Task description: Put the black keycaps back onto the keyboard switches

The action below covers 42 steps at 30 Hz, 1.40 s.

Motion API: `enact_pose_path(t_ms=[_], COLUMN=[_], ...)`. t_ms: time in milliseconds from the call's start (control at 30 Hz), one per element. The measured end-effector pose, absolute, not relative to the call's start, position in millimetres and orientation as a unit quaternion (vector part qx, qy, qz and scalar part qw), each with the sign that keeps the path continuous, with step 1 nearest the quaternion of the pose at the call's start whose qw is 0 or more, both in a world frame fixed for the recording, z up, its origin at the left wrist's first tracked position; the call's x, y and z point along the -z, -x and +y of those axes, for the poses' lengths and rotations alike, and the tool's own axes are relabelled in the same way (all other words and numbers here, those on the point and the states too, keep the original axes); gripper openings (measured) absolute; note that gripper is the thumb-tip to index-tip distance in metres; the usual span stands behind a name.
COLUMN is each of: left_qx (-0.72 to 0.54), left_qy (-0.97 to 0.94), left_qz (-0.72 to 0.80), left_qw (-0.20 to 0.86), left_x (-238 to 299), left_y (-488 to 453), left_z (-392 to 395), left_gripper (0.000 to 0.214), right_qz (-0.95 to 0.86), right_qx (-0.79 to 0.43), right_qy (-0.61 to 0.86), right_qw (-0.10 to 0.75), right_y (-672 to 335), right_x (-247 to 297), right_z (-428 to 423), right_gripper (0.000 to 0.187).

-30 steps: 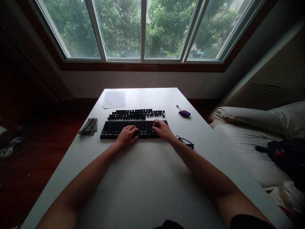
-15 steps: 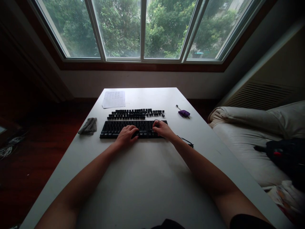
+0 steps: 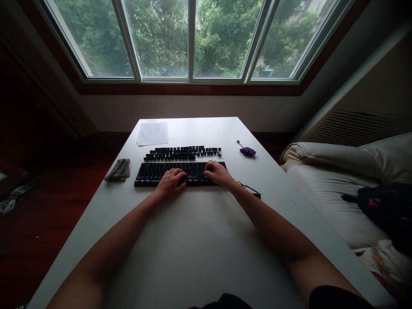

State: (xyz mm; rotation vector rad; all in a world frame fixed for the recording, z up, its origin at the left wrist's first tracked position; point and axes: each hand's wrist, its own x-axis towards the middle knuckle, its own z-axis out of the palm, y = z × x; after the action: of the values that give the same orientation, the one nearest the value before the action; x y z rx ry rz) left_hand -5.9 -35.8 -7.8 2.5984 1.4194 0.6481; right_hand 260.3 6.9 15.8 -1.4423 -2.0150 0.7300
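Mostly black on white, the keyboard (image 3: pixel 149 173) lies flat on the white table (image 3: pixel 193 240), its long axis running left to right across the person's front. Its right-hand section is directly under the fingertips of the right hand (image 3: pixel 216 174), which is the nearer hand to that end; the left hand (image 3: pixel 170 182) rests over the middle of the near edge. Beyond the keyboard's far edge, loose keycaps (image 3: pixel 170 154) stand in rows roughly parallel to it, a narrow strip of tabletop between.

The right hand is curled into a tight pinch, apparently on a thin wire tool (image 3: pixel 211 161) whose dark strands show above the fingers; its lower part is hidden. The left hand lies palm down, thumb apart from the bent fingers, and I cannot tell whether it grips anything beyond the keyboard itself.

The keycaps are small, blocky and dark, with some wider bars among them. Left of the keyboard sits a rumpled grey cloth (image 3: pixel 117 170), soft and ridged. Farther back lies a thin printed sheet (image 3: pixel 152 134). Toward the right are a slim-handled brush (image 3: pixel 238 142), a crumpled purple cloth piece (image 3: pixel 247 151) and, nearer the right forearm, a black glasses-like frame (image 3: pixel 254 192).
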Motion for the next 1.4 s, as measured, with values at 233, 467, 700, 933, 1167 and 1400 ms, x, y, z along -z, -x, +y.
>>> enact_pose_path(t_ms=[233, 467, 700, 933, 1167, 1400], left_qx=[-0.215, -0.214, -0.215, -0.208, -0.208, -0.202], left_qy=[-0.855, -0.855, -0.852, -0.851, -0.845, -0.857], left_qz=[0.468, 0.469, 0.474, 0.481, 0.492, 0.474], left_qw=[0.057, 0.058, 0.056, 0.041, 0.035, 0.013], left_x=[7, 7, 4, -1, -3, -7], left_y=[6, 6, 4, -1, -4, -9], left_z=[-36, -36, -38, -39, -37, -35], left_gripper=[0.035, 0.035, 0.036, 0.029, 0.022, 0.021], right_qz=[-0.755, -0.742, -0.753, -0.783, -0.770, -0.766], right_qx=[-0.217, -0.201, -0.212, -0.261, -0.376, -0.408], right_qy=[0.555, 0.574, 0.560, 0.507, 0.456, 0.418], right_qw=[0.274, 0.282, 0.273, 0.249, 0.240, 0.269], right_y=[-255, -250, -254, -267, -280, -284], right_x=[-12, -16, -22, -25, -24, -18], right_z=[1, -3, -1, 2, 7, 9], right_gripper=[0.012, 0.008, 0.009, 0.013, 0.022, 0.025])
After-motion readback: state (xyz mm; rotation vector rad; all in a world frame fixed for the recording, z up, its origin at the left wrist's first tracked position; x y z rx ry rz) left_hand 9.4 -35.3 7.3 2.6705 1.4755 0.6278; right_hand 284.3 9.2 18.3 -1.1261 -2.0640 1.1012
